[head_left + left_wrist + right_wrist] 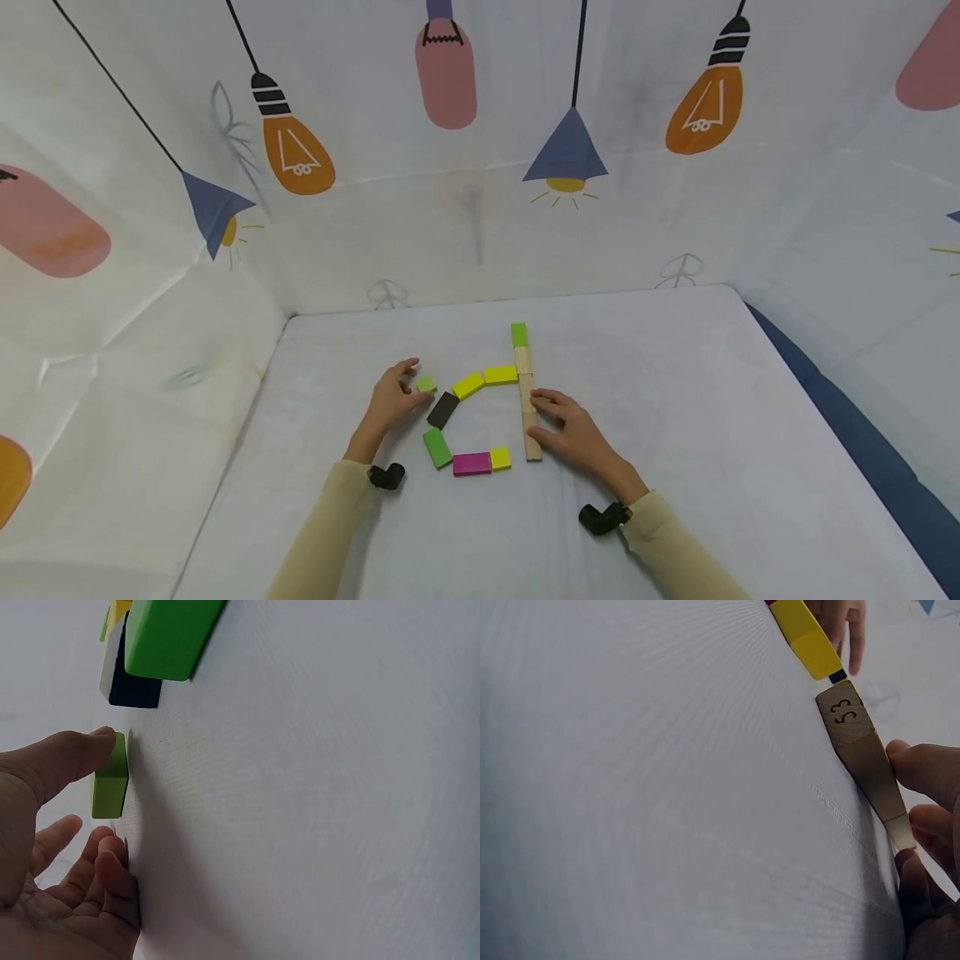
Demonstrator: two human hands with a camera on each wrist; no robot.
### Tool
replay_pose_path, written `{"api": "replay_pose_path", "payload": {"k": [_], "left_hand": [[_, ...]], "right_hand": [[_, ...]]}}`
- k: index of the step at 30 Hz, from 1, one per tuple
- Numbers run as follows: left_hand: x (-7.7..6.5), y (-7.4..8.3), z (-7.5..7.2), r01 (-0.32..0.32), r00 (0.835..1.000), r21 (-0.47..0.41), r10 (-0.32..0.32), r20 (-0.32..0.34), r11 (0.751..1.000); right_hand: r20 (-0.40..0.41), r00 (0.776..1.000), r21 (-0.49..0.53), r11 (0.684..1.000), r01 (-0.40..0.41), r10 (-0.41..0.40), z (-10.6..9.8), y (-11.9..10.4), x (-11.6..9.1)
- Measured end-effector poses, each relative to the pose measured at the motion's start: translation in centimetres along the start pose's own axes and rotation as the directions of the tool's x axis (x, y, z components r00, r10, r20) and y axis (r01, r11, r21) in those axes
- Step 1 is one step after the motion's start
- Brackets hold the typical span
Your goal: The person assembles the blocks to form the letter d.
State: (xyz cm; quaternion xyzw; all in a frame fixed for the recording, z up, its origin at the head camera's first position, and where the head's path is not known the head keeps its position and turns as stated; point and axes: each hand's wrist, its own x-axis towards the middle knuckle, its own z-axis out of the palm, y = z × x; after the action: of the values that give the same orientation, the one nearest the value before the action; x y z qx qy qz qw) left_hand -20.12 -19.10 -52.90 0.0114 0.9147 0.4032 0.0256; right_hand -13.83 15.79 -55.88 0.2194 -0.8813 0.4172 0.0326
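A small light green block [426, 384] lies between the thumb and fingers of my left hand [387, 398]. In the left wrist view the thumb overlaps that block [111, 780], while the other fingers are apart from it; whether the thumb touches is unclear. My right hand [572, 429] rests its fingertips along the right side of a straight row of plain wooden blocks [528, 404], topped by a light green block [519, 335]. In the right wrist view the nearest wooden block [855, 724] bears the number 53.
Left of the row curve two yellow blocks [469, 386], a dark brown block [442, 411], a green block [437, 448], a magenta block [472, 464] and a small yellow block [500, 458]. All lie on a white-covered table [675, 375], with a printed curtain [480, 233] behind.
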Motion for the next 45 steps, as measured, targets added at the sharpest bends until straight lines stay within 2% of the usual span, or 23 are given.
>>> {"api": "replay_pose_path", "payload": {"k": [8,18,26,31,35,40,45], "left_hand": [[0.0,0.4,0.3,-0.01,1.0,-0.007,0.01,-0.011,1.0],[-0.1,0.1,0.3,-0.038,0.999,0.062,0.04,-0.033,0.997],[-0.5,0.4,0.1,-0.049,0.997,0.03,0.051,-0.065,0.998],[-0.8,1.3,0.1,-0.101,0.989,0.003,0.101,-0.111,0.995],[-1.4,2.8,0.0,-0.164,0.981,-0.027,0.16,-0.11,0.986],[-2.6,4.9,0.5,-0.265,0.962,-0.028,0.263,-0.07,0.964],[-3.9,6.3,1.7,-0.329,0.944,-0.027,0.33,0.024,0.944]], "right_hand": [[0.01,1.0,0.01,1.0,-0.014,0.014,-0.1,0.0,-0.1],[0.015,1.0,0.009,1.0,-0.018,0.018,0.0,0.0,-0.1],[0.007,1.0,0.009,1.0,0.006,-0.006,0.1,0.2,-0.1],[0.001,1.0,0.018,1.0,0.008,-0.008,0.1,0.3,-0.1],[0.01,1.0,0.019,1.0,-0.003,0.003,0.0,0.3,0.0],[0.009,1.0,0.015,1.0,0.005,-0.005,0.0,0.3,0.0],[0.012,1.0,0.009,1.0,0.005,-0.005,-0.1,0.3,0.1]]}}
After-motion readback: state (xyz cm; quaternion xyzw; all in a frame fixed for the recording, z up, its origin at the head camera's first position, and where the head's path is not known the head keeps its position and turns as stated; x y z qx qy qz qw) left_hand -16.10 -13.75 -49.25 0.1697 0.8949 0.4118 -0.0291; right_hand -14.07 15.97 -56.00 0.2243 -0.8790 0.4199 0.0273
